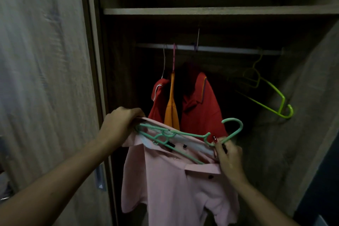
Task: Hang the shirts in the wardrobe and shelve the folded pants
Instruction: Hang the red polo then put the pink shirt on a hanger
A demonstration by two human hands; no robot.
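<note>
A pink shirt (170,185) hangs from both my hands in front of the open wardrobe. A teal plastic hanger (185,134) lies tilted across its collar, hook to the right. My left hand (119,126) grips the shirt's left shoulder and the hanger's end. My right hand (229,158) pinches the right collar area beside the hanger's neck. On the metal rail (211,48) hang a red polo shirt (200,108), a second red shirt (157,95) and an orange garment (171,110) between them.
An empty lime-green hanger (269,95) hangs at the rail's right end, near the wardrobe's right wall (302,115). A wooden shelf (220,11) spans above the rail. The sliding door (45,79) stands at my left, with a metal handle (100,178).
</note>
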